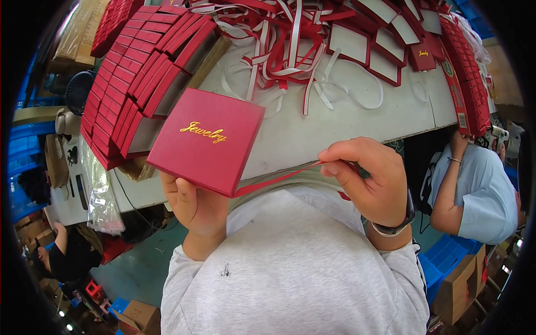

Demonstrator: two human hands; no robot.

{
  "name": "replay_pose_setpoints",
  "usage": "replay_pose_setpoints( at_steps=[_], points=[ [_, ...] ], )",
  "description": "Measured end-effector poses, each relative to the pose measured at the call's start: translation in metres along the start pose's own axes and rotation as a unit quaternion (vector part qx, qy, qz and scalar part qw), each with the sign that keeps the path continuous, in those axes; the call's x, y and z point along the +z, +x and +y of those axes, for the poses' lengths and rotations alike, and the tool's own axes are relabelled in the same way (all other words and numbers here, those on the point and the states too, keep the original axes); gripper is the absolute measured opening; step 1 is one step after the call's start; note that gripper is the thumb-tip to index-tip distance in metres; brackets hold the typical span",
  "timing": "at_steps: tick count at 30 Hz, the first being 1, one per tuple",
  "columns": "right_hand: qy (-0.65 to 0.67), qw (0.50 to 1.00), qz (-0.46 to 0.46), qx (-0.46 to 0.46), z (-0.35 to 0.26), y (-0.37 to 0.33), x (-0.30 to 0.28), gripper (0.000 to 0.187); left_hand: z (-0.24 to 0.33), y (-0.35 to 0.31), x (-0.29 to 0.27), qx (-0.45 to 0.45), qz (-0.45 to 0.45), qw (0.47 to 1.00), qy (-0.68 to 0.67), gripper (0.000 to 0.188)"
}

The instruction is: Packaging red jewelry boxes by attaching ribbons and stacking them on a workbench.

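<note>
A green floor (134, 273) lies below, and across it stands a long white table (312, 134), its far side crowded. On the table's left rises a slanting stack of red cardboard boxes (120, 78), packed in rows; along its right end runs another row of red boxes (469, 72). Beyond the table, a person in a light blue shirt (486, 190) is at the right and a person in dark clothes (75, 254) at the left. Blue plastic crates (449, 259) and an open brown cardboard carton (459, 285) sit at lower right. At the table's far middle lies a tangled heap of red and white ribbons (279, 44), with shallow red trays with pale insides (350, 44) beside it. Near the table's front edge, the left hand (195, 206) grips a square red box with gold lettering (206, 139) from below, its top tilted into view. The right hand (374, 176) pinches, between thumb and forefinger, a narrow red ribbon (279, 180) stretching from the box's near right corner.
</note>
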State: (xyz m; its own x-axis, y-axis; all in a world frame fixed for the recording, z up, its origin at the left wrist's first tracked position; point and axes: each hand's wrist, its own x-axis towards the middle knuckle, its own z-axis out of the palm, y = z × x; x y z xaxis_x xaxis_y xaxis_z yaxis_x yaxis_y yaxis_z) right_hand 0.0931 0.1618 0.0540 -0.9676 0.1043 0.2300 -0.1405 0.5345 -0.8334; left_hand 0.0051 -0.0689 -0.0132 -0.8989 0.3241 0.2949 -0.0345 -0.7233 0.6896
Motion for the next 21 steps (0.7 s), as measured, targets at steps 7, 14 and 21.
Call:
replay_pose_setpoints(
  at_steps=[7, 14, 21],
  points=[
    [0.136, 0.976, 0.043, 0.164, -0.001, 0.002, 0.002, 0.012, 0.001, -0.004, 0.009, -0.050, 0.000, 0.997, -0.052, 0.038],
    [-0.015, 0.995, 0.008, 0.099, 0.012, 0.014, -0.009, 0.011, -0.004, -0.001, 0.010, -0.099, 0.073, 0.986, -0.110, 0.038],
    [0.017, 0.990, 0.002, 0.138, 0.037, 0.023, -0.012, 0.014, -0.004, 0.001, 0.020, -0.134, 0.108, 0.973, -0.156, 0.035]
  ],
)
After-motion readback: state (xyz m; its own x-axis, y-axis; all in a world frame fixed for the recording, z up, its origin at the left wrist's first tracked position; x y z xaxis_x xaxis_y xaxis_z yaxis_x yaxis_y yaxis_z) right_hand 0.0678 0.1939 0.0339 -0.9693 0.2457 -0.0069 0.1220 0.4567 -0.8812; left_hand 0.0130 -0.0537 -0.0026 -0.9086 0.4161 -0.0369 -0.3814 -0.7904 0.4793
